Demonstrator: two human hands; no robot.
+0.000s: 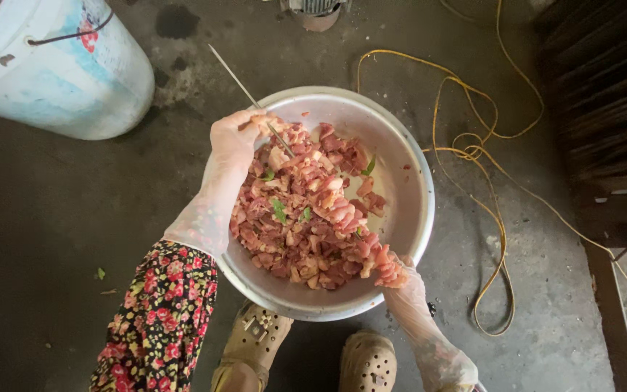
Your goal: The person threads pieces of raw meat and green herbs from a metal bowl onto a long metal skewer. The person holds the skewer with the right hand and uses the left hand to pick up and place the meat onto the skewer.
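1. A dark concrete floor is lying under everything; a metal bowl is sitting above the tan clogs.
2. The left hand, gloved, is pinching a thin skewer at the bowl's left rim.
3. The right hand is closing on meat pieces at the lower rim; these look soft and slippery, best gripped singly.

Meat pieces in bowl, bucket behind-left, cable right
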